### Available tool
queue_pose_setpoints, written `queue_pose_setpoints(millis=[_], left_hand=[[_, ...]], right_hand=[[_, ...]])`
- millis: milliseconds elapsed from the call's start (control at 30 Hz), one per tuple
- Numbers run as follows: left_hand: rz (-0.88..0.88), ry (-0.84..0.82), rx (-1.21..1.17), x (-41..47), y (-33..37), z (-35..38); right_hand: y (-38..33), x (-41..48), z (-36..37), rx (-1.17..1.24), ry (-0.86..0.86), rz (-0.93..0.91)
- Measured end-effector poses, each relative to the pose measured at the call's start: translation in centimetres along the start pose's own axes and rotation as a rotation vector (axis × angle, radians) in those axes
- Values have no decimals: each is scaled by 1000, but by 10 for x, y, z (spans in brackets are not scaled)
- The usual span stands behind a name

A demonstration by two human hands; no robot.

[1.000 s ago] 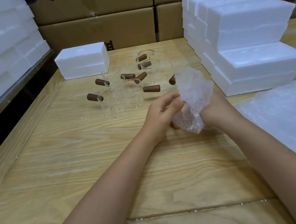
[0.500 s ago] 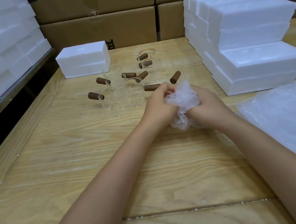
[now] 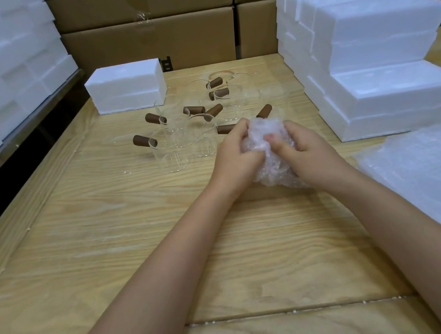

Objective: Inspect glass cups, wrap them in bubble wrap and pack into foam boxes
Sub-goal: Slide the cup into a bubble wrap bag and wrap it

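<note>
— What are the hands doing?

— Both are on a crumpled bundle of clear bubble wrap [image 3: 260,132]. The left hand [image 3: 236,156] grips its left side with the fingers curled over the top. The right hand [image 3: 305,151] clasps the right side with the thumb pressed into the front of the wrap.

— Is there a cup inside?

— I can't tell, the wrap is too bunched to see through. The bundle sits low over the pale wooden table [image 3: 110,240], and I can't make out whether it touches the top.

— And the rest of the cups?

— The clear glass cups with brown cylindrical handles [image 3: 171,151] stand in a loose cluster just behind the bundle and to its left. The nearest brown handle pokes out right behind the fingers.

— Where are the boxes?

— A single white foam box [image 3: 125,86] lies beyond that cluster, far left of the bundle. A stepped stack of white foam boxes [image 3: 383,56] rises to the bundle's right.

— And spare wrap?

— Flat sheets of clear bubble wrap [image 3: 428,170] lie to the bundle's right, nearer the person than the stack. Brown cardboard cartons [image 3: 152,42] line the wall far behind.
</note>
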State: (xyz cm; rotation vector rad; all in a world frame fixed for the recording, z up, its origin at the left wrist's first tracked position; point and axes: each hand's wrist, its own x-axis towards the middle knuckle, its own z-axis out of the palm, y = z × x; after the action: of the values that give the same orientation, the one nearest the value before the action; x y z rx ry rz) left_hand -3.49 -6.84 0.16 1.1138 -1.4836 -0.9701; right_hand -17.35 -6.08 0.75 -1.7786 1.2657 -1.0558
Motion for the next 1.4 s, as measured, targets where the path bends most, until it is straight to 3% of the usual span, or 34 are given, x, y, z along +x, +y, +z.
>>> queue_pose_setpoints(millis=[100,200,333,433,567,733,967,1100,1200,1267,1400], left_hand=[[27,-125,-160,-4,5,-2],[33,-229,-104,-8,9,3],[-2,-168,-5,-7,9,12],[-35,-56,62,-5,9,13],[-31,8,106,-5,5,7],[-19,-1,77,-5,6,7],[-36,-156,-163,-8,12,11],[-20,-62,-102,-7,7,16],[-17,43,-43,-4,2,15],[-1,103,-16,-4,1,15],[40,182,-30,-5,-1,15]], right_hand=[[1,2,-3,-35,72,7],[2,5,-5,-2,169,60],[2,3,-4,6,247,83],[-3,1,-3,96,163,61],[-7,0,0,438,-19,111],[-3,0,3,167,58,54],[4,1,3,70,289,97],[1,1,3,-31,289,49],[-5,-1,4,15,190,34],[-7,-3,6,39,125,67],[0,-2,9,-147,114,186]])
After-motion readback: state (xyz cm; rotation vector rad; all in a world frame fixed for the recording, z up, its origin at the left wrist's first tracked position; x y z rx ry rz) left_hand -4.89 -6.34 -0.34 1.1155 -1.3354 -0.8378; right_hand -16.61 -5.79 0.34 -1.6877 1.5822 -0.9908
